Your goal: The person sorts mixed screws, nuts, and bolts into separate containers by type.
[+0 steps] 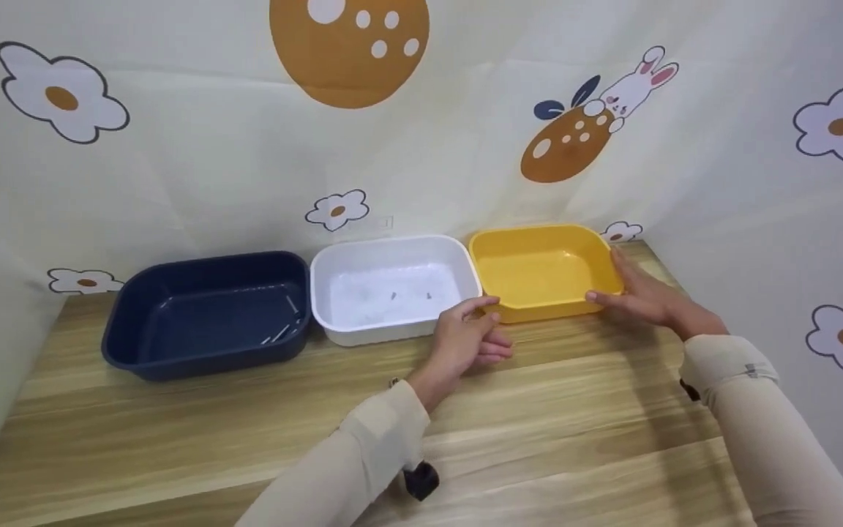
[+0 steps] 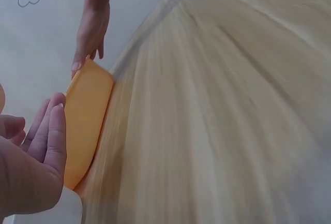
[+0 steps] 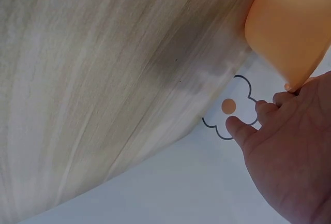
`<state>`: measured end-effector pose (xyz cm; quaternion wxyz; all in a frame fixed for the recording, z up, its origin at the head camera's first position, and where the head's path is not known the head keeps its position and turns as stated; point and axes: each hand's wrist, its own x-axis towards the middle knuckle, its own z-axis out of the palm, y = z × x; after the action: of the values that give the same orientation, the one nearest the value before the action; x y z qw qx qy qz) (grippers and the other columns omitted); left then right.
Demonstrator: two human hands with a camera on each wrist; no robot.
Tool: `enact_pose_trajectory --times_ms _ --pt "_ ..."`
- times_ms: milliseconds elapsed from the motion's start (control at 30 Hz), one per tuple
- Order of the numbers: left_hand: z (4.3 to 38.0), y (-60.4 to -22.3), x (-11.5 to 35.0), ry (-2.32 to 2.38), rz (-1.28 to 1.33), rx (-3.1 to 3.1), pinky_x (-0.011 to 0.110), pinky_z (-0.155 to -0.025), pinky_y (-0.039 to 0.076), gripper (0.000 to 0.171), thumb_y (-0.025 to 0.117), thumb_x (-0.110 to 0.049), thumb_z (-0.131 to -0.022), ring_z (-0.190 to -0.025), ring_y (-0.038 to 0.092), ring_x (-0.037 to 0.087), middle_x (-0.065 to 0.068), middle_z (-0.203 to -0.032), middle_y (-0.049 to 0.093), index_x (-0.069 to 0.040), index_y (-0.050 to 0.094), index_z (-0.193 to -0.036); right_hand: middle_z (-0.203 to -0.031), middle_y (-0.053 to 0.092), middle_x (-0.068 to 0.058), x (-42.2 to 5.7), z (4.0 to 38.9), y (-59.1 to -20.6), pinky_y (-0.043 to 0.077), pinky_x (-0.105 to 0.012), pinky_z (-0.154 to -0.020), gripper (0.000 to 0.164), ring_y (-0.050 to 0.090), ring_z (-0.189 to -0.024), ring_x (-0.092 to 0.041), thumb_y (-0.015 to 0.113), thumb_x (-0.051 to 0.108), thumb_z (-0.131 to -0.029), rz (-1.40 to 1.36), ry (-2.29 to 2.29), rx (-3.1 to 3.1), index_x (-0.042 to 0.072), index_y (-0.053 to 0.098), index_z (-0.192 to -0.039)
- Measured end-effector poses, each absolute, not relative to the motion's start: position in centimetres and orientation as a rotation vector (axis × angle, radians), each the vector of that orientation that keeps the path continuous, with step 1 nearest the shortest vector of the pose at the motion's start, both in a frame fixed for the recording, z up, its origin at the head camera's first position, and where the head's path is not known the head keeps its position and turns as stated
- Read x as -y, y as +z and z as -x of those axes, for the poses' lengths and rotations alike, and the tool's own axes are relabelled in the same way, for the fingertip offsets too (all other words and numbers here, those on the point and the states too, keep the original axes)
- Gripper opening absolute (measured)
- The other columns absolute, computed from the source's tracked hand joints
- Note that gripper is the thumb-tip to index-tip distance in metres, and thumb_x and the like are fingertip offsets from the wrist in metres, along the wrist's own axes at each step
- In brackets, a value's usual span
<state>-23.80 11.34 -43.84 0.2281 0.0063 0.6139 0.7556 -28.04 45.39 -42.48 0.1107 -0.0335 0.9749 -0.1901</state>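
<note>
A yellow plastic bin (image 1: 546, 282) stands at the right end of a row against the back wall. My left hand (image 1: 459, 338) is at its front left corner, fingers extended, with the index fingertip touching the rim. My right hand (image 1: 645, 294) rests against its right side, fingers along the wall and thumb near the front right corner. In the left wrist view the left fingers lie straight beside the yellow bin (image 2: 88, 123). The right wrist view shows the right hand (image 3: 292, 146) at the bin's edge (image 3: 289, 32), its fingertips partly hidden.
Left of the yellow bin stands a white bin (image 1: 392, 293) with small dark marks or bits inside. A larger navy bin (image 1: 209, 322) at the left holds a few thin, shiny pieces. All stand on a wood-grain table (image 1: 246, 439) before a printed cloth wall (image 1: 209, 161).
</note>
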Motion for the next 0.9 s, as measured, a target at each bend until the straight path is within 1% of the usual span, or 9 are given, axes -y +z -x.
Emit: enact_pose_trajectory --times_ms 67,200,333,500,600,733,833,900 --pt "23.1 -44.0 -10.4 2.055 -0.022 -1.701 0.034 -0.058 0.059 0.032 0.057 -0.012 -0.098 -0.06 0.071 0.021 0.016 -0.075 0.073 -0.014 0.062 -0.129 -0.162 -0.011 -0.019 -45.3 28.1 -42.4 0.009 -0.069 -0.111 0.108 0.003 -0.147 -0.046 0.051 0.067 -0.089 0.11 -0.561 -2.864 0.01 -0.013 -0.155" --pt "21.7 -44.6 -9.0 2.017 -0.018 -1.687 0.031 -0.056 0.059 0.032 0.056 -0.012 -0.098 -0.061 0.071 0.022 0.014 -0.073 0.072 -0.014 0.062 -0.13 -0.162 -0.008 -0.022 -45.3 28.1 -42.3 0.01 -0.068 -0.112 0.109 0.004 -0.147 -0.045 0.052 0.065 -0.089 0.117 -0.583 -2.862 0.008 -0.013 -0.155" --pt "20.5 -45.1 -8.0 2.007 -0.024 -1.659 0.03 -0.053 0.058 0.034 0.057 -0.014 -0.097 -0.06 0.071 0.021 0.014 -0.071 0.072 -0.012 0.06 -0.131 -0.161 -0.007 -0.023 -45.3 28.1 -42.5 0.01 -0.068 -0.113 0.109 0.004 -0.147 -0.045 0.052 0.065 -0.09 0.106 -0.582 -2.855 0.006 -0.013 -0.154" --pt "19.3 -45.3 -7.0 1.988 0.003 -1.665 0.034 -0.051 0.058 0.033 0.059 -0.014 -0.096 -0.055 0.069 0.021 0.016 -0.068 0.071 -0.011 0.062 -0.129 -0.161 -0.005 -0.023 -45.1 28.1 -42.8 0.01 -0.069 -0.111 0.108 0.006 -0.146 -0.046 0.053 0.064 -0.09 0.09 -0.606 -2.849 0.008 -0.012 -0.155" --pt "18.7 -45.5 -6.2 1.958 0.042 -1.665 0.035 -0.052 0.058 0.033 0.059 -0.016 -0.096 -0.055 0.07 0.023 0.017 -0.069 0.071 -0.012 0.062 -0.129 -0.162 -0.005 -0.022 -45.1 28.0 -42.8 0.011 -0.07 -0.111 0.106 0.007 -0.146 -0.046 0.054 0.063 -0.09 0.084 -0.618 -2.85 0.01 -0.011 -0.156" --pt "17.9 -45.9 -4.8 1.921 0.089 -1.649 0.036 -0.054 0.059 0.034 0.058 -0.017 -0.097 -0.059 0.071 0.025 0.018 -0.073 0.072 -0.013 0.061 -0.131 -0.161 -0.006 -0.023 -45.1 28.0 -42.7 0.011 -0.07 -0.111 0.108 0.008 -0.146 -0.047 0.053 0.065 -0.089 0.074 -0.609 -2.849 0.009 -0.012 -0.155" --pt "17.4 -46.3 -3.6 1.911 0.109 -1.645 0.036 -0.054 0.059 0.034 0.056 -0.016 -0.098 -0.059 0.071 0.025 0.018 -0.073 0.072 -0.012 0.06 -0.132 -0.161 -0.006 -0.024 -45.2 28.0 -42.6 0.01 -0.071 -0.11 0.111 0.008 -0.145 -0.048 0.052 0.067 -0.088 0.066 -0.595 -2.847 0.007 -0.011 -0.155" --pt "17.1 -46.5 -2.8 1.905 0.121 -1.647 0.037 -0.053 0.059 0.034 0.056 -0.016 -0.098 -0.058 0.071 0.025 0.018 -0.073 0.072 -0.011 0.059 -0.132 -0.161 -0.005 -0.023 -45.2 28.0 -42.6 0.01 -0.071 -0.11 0.11 0.008 -0.145 -0.047 0.052 0.067 -0.088 0.065 -0.596 -2.846 0.008 -0.012 -0.155"
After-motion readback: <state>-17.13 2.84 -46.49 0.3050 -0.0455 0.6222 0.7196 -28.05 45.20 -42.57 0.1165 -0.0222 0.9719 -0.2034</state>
